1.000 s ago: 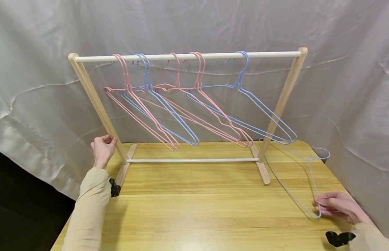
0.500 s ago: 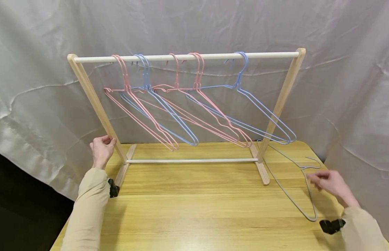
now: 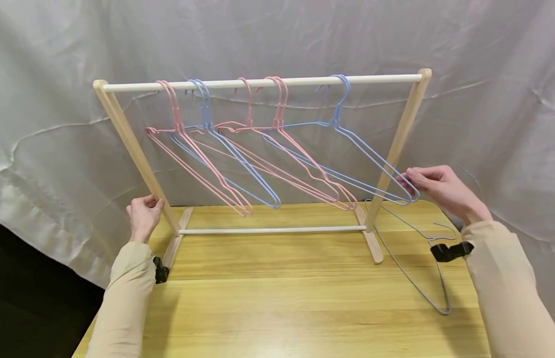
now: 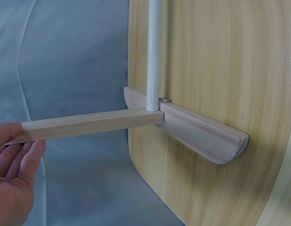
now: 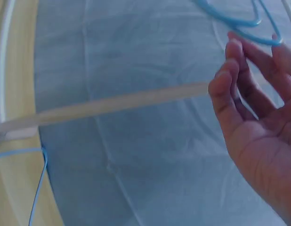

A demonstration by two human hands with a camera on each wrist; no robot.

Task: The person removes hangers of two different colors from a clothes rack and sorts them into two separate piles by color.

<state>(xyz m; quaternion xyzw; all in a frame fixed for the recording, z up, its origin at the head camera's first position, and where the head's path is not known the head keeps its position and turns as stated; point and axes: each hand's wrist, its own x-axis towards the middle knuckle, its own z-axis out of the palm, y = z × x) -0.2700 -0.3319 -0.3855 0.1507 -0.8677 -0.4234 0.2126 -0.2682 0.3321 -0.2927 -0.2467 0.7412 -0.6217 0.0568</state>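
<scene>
In the head view, my left hand [image 3: 143, 216] pinches the left wooden upright [image 3: 136, 149] of a garment rack. The left wrist view shows thumb and fingers on two sides of that upright [image 4: 89, 125]. My right hand [image 3: 438, 189] is at the lower right corner of two blue hangers [image 3: 367, 149] near the right upright. In the right wrist view its fingers are loosely bent, with thumb and index fingertips [image 5: 234, 44] apart at the blue hangers [image 5: 239, 23]; whether they touch is unclear. A grey hanger [image 3: 407, 273] lies on the table, partly hidden by my right wrist.
Pink hangers [image 3: 206, 164] and more blue hangers [image 3: 248, 169] hang along the white top rail [image 3: 380, 79]. A white lower bar [image 3: 268, 230] joins the rack's feet. The wooden table [image 3: 277, 308] ends at a grey curtain [image 3: 277, 35].
My right hand has let go of the grey hanger, leaving it flat on the table, and moved up and left to the blue hangers. My left hand stays on the upright.
</scene>
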